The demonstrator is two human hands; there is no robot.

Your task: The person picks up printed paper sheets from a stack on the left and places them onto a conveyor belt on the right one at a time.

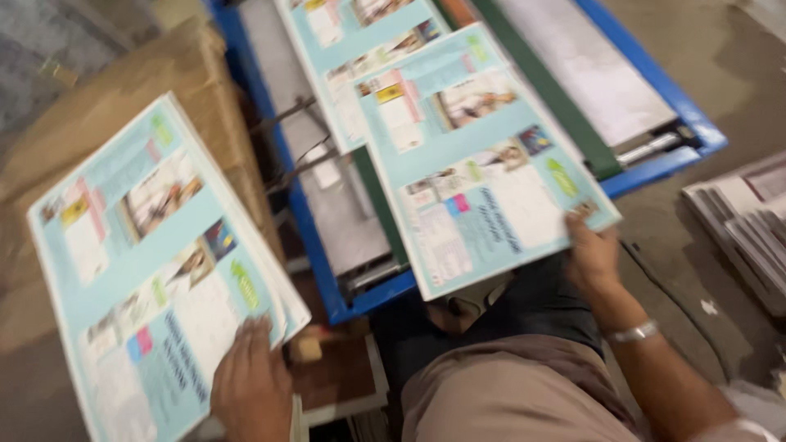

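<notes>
Head view shows the right hand [591, 252] pinching one light-blue printed sheet [483, 155] over the blue-framed machine [311, 237], while beside it the left hand [250, 381] presses flat on a stack of sheets [155, 262].

- A print or paper-finishing workshop, as far as the blurred view allows.
- A blue-framed machine [304, 221] with grey metal plates and a green belt [547, 90] carries a printed sheet along its bed.
- Identical pale-blue printed sheets [155, 270] lie stacked on a brown cardboard pile [123, 82].
- More stacked paper [749, 225] sits on the bare, dusty concrete floor [688, 221].
</notes>
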